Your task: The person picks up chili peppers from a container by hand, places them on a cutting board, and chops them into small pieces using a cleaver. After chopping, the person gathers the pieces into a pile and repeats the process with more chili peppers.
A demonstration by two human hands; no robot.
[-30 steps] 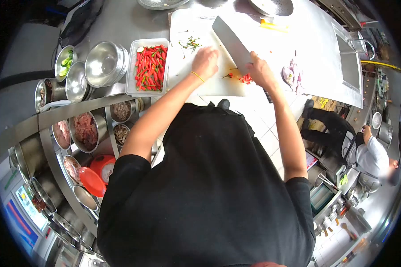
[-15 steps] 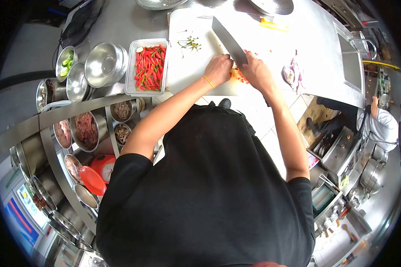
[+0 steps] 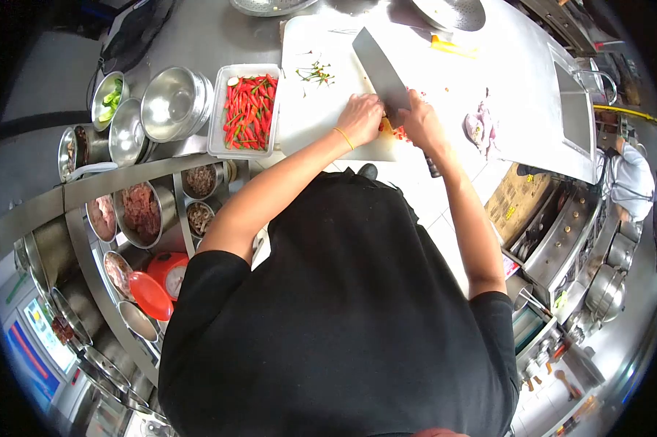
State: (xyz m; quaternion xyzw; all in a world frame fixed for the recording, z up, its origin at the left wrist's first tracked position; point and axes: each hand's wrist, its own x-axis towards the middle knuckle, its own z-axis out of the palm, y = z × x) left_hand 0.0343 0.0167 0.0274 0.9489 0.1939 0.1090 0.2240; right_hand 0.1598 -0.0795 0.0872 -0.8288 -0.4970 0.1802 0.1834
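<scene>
Grips cleaver (image 3: 381, 71) in right hand (image 3: 422, 125) beside chopped chillies (image 3: 400, 134) on white board (image 3: 308, 113). Curls left hand (image 3: 362, 116) close alongside; cannot tell whether pinching anything.

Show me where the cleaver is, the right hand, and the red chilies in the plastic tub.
Cleaver (image 3: 380, 71): head view, middle of the blade.
Right hand (image 3: 424, 127): head view, back of the hand.
Red chilies (image 3: 249, 113): head view, middle of the heap.

Cleaver (image 3: 381, 71) smooth metal; tub (image 3: 241, 154) translucent plastic; bowls (image 3: 169, 105) glossy metal; shirt (image 3: 357, 313) matt cloth.
</scene>
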